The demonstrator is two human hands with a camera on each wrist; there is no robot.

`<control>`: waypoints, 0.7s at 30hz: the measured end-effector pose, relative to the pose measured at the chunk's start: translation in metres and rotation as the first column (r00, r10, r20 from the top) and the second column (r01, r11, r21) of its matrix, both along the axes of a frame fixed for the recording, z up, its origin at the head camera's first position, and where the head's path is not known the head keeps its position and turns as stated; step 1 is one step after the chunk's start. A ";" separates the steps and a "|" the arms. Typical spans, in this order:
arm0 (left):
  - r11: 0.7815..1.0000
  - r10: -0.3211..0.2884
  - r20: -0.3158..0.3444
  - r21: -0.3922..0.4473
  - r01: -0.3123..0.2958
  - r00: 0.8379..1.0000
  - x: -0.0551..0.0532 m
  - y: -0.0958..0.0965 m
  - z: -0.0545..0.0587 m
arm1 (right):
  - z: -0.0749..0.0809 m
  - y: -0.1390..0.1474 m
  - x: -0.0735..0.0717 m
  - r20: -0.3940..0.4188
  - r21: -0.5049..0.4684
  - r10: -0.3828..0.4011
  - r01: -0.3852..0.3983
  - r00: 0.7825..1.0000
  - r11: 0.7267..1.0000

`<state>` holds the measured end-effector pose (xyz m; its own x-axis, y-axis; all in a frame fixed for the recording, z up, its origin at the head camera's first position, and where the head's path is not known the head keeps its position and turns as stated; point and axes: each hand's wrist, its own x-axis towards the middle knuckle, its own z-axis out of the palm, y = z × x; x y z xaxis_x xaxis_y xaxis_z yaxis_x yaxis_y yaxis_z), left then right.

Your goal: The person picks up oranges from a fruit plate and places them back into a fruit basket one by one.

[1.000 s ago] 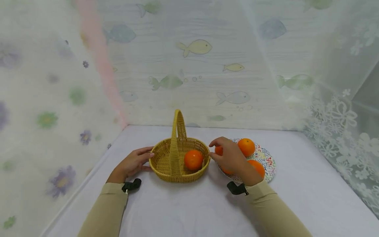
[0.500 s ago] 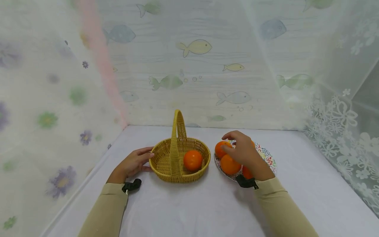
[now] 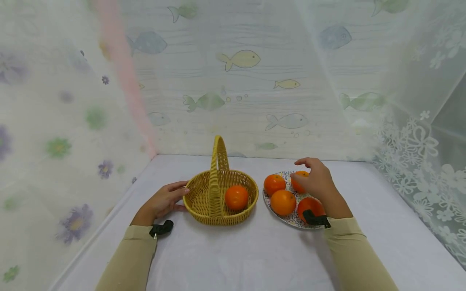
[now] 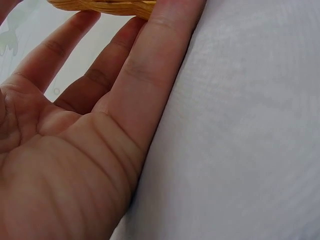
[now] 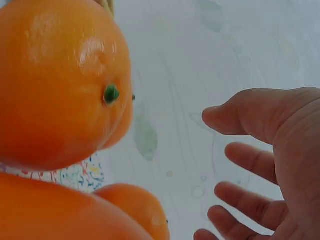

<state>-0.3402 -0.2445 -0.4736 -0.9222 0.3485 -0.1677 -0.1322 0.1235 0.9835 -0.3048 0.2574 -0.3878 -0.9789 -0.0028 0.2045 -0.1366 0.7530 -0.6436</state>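
Observation:
A yellow wicker basket with a tall arched handle stands on the white table, one glossy orange lying in its right half. My left hand rests against the basket's left side, its fairly straight fingers touching the wicker. To the basket's right, a colourful patterned plate bears several oranges. Above the plate's far right part is my right hand, fingers spread and holding nothing, overlapping the far orange. In the right wrist view, a large orange with a green stem spot is left of that hand.
White cloth covers the table. Behind it hangs a pale curtain printed with fish, a flowered curtain on the left. White lace netting hangs along the right side.
My right hand has moved right, from beside the basket's right rim to over the far right of the plate, uncovering oranges on the near left. The left hand stays at the basket.

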 end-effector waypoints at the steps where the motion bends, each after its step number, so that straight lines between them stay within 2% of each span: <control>1: 1.000 0.000 0.001 0.003 0.000 1.000 0.000 0.000 0.000 | -0.001 0.003 -0.001 0.008 0.006 -0.008 0.008 1.000 1.000; 13: 1.000 -0.003 -0.001 0.010 0.003 1.000 -0.001 -0.001 -0.002 | -0.015 0.023 -0.011 0.150 0.001 -0.014 0.014 0.989 1.000; 21: 1.000 0.013 0.011 0.018 -0.013 1.000 -0.001 -0.001 -0.002 | -0.019 0.024 -0.012 0.294 -0.030 0.015 -0.006 0.956 1.000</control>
